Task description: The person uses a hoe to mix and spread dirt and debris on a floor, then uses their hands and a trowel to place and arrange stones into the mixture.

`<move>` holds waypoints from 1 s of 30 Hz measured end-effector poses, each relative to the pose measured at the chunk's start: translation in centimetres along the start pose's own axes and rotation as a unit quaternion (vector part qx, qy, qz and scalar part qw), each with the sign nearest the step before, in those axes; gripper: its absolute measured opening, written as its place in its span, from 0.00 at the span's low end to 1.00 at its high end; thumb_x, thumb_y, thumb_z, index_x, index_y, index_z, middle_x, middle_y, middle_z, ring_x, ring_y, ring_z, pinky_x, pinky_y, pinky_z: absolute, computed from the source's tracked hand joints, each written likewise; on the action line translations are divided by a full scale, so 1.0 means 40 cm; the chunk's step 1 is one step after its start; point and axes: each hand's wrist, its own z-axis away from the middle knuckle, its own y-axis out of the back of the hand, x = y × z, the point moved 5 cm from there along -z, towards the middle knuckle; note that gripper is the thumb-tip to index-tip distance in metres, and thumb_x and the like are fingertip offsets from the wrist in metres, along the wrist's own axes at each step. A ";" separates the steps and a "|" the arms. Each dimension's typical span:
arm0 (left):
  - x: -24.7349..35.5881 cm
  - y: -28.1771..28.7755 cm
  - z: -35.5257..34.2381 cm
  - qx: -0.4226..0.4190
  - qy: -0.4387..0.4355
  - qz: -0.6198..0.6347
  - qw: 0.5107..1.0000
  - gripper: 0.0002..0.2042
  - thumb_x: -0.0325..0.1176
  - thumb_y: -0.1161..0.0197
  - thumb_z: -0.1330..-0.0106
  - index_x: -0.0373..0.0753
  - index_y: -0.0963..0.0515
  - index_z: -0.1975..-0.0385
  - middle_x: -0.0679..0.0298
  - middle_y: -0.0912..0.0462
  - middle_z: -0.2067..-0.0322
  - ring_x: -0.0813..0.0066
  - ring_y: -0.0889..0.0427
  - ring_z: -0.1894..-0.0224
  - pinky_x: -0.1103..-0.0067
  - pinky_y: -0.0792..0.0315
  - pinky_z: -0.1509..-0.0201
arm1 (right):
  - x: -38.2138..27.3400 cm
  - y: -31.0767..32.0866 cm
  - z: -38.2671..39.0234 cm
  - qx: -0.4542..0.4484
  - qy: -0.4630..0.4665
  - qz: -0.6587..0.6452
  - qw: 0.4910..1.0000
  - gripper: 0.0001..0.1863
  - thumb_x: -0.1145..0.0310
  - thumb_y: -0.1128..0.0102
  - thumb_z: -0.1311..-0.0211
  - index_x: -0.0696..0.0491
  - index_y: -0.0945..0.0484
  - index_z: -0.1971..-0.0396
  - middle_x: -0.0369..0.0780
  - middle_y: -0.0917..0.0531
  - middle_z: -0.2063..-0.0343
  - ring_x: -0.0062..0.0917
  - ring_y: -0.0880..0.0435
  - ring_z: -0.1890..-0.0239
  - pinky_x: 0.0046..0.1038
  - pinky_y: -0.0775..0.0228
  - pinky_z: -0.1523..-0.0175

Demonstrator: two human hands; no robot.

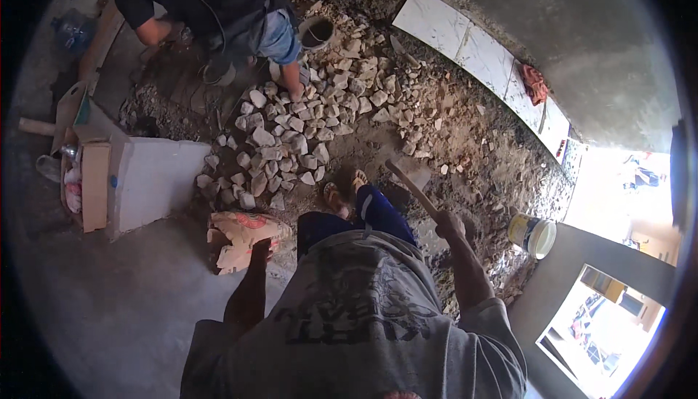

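Observation:
My right hand [451, 226] is closed round one end of a wooden stick or tool handle [411, 187]. It slants up and left over the dirt, and I cannot make out a tool head on it. My left hand [260, 249] hangs low against a torn brown paper sack [236, 238] with red print. Its fingers are too dark to tell whether they grip the paper. In front of my sandalled feet spreads a pile of pale broken stones [291, 126].
A co-worker [211, 6] bends at the far left, one hand [297, 92] at the stones. A dark-mouthed bucket [316, 33] stands nearby. Marbled tiles [472, 46] with a red cloth [534, 84] line the far right. A pale bucket [533, 235] lies right; a white panel [161, 181] stands left.

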 end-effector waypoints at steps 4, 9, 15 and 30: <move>0.117 -0.116 0.084 -0.064 -0.065 0.039 0.995 0.18 0.47 0.43 0.35 0.52 0.27 0.47 0.69 0.23 0.50 0.65 0.24 0.51 0.63 0.32 0.51 | -0.047 -0.013 -0.036 -0.008 0.043 0.026 0.999 0.18 0.69 0.40 0.47 0.47 0.21 0.54 0.44 0.16 0.59 0.39 0.17 0.54 0.39 0.25 0.51; 0.180 -0.161 0.068 -0.181 -0.156 0.163 0.957 0.14 0.45 0.43 0.35 0.52 0.25 0.51 0.73 0.21 0.59 0.70 0.22 0.60 0.72 0.31 0.64 | -0.112 -0.041 -0.134 -0.024 0.079 0.040 0.996 0.18 0.69 0.42 0.44 0.44 0.23 0.52 0.43 0.16 0.60 0.38 0.16 0.55 0.43 0.24 0.54; 0.223 -0.220 0.056 -0.153 -0.387 -0.186 0.890 0.13 0.45 0.45 0.33 0.51 0.25 0.53 0.72 0.20 0.60 0.71 0.21 0.62 0.70 0.29 0.62 | -0.115 -0.144 -0.275 0.087 0.127 0.003 0.988 0.14 0.59 0.43 0.40 0.45 0.20 0.56 0.42 0.16 0.59 0.36 0.16 0.55 0.41 0.24 0.55; 0.450 -0.406 0.140 -0.168 -0.312 -0.159 0.922 0.20 0.48 0.39 0.36 0.44 0.28 0.50 0.67 0.22 0.65 0.71 0.21 0.61 0.73 0.30 0.63 | -0.213 -0.098 -0.330 0.126 0.142 0.006 0.982 0.14 0.58 0.46 0.37 0.47 0.16 0.61 0.42 0.15 0.59 0.33 0.17 0.53 0.35 0.25 0.53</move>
